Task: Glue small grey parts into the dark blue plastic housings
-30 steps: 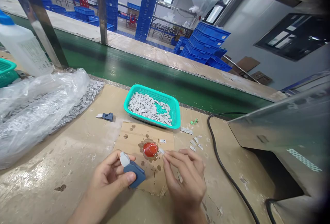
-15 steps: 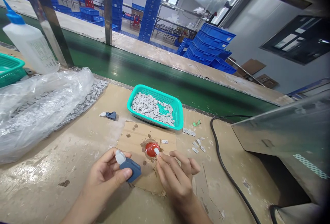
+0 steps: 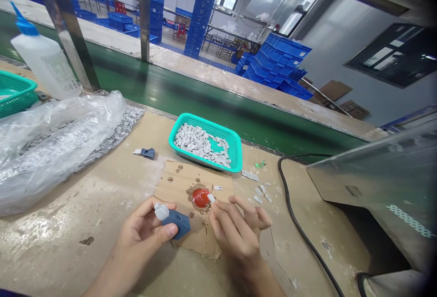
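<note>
My left hand [image 3: 146, 231] is closed on a dark blue plastic part [image 3: 178, 224] with a pale grey tip [image 3: 161, 211], held tilted over the bench. In a pinch, my right hand [image 3: 237, 233] holds a small grey plastic piece [image 3: 211, 197] by one end. That piece is at the right edge of a red wet patch [image 3: 200, 198], on a brown cardboard sheet [image 3: 186, 176]; whether it touches the red cannot be told. A loose grey piece [image 3: 218, 187] lies just behind. Beyond it stands a turquoise basket [image 3: 240, 151] of similar grey pieces [image 3: 194, 140].
At left are a plastic bag [image 3: 64, 146] of grey parts and a white bottle [image 3: 48, 64] with a blue nozzle. Another blue part [image 3: 148, 153] lies behind my left hand. Several grey pieces [image 3: 262, 192] and a black cable [image 3: 290, 210] lie at right. A green conveyor belt [image 3: 164, 87] runs behind.
The small grey piece in my right hand has shifted slightly right, from over the red patch to its edge. My left hand has moved slightly right with the blue part.
</note>
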`<state>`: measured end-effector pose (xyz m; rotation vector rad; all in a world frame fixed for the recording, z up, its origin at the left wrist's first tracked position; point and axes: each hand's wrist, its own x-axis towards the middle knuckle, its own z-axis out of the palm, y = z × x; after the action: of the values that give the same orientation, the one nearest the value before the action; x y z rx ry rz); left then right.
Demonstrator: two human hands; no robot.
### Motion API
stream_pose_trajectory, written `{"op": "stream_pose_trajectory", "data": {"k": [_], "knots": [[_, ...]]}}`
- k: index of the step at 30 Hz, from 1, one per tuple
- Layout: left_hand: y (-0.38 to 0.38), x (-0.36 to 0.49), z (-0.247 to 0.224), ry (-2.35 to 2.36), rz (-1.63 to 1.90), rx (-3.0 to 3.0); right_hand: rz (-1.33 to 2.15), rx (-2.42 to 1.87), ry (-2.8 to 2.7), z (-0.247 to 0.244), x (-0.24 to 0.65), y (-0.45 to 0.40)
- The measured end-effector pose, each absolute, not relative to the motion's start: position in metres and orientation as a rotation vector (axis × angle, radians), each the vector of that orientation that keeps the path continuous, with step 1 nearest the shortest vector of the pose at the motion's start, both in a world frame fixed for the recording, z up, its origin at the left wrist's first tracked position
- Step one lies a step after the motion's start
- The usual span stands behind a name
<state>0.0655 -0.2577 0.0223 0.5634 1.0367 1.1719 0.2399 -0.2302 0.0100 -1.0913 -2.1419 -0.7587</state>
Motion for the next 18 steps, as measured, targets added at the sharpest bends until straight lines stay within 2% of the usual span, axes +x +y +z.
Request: {"op": "stream_pose_trajectory", "data": {"k": [10,18], "knots": [[-0.259,0.071,0.017,0.941,1.045,0.454,-0.734,-1.075,-2.115,0.024,0.243,-0.226],[-0.262,0.076,0.01,0.846,1.03,0.357,0.041,-0.979,-1.914,0.036,0.228,-0.243]]}}
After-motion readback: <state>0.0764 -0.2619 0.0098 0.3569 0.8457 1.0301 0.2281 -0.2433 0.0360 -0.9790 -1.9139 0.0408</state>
